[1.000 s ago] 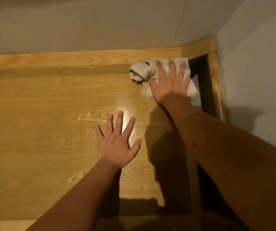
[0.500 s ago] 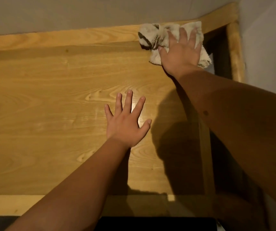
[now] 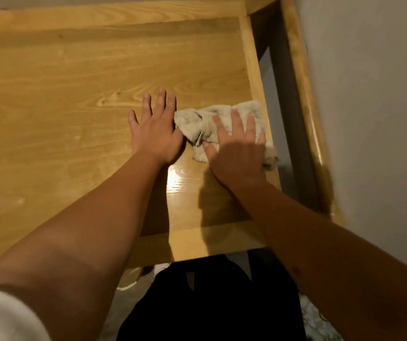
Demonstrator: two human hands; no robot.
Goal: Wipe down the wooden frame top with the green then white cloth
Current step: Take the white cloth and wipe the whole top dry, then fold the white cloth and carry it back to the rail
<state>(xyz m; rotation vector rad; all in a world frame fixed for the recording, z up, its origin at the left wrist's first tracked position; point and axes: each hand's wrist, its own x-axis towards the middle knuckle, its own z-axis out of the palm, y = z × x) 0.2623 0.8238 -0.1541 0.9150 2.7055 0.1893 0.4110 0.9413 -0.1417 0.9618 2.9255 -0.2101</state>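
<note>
Wooden frame top (image 3: 79,99) is filling most of the view, and the white cloth (image 3: 212,121) is lying on it near its right edge, crumpled and already stained with dark marks. The right hand (image 3: 237,151) is pressing the cloth flat with straight, spread fingers, not gripping it. The left hand (image 3: 157,134) is resting on the bare wood just beside the cloth, also with fingers straight and holding nothing; its thumb side seems to be touching the cloth's edge.

To do this step well, I think the palm should be keeping even pressure and moving along the grain in overlapping strokes, up to the raised rim (image 3: 249,57) at the right, where dust is likely collecting. Turning the cloth to a cleaner side would help, because the dirty part may be leaving streaks.

The part of the cloth under the right palm is hidden. The green cloth is not visible anywhere. The right side of the picture is blurred, so the outer rail (image 3: 303,99) beside the wall is hard to read.
</note>
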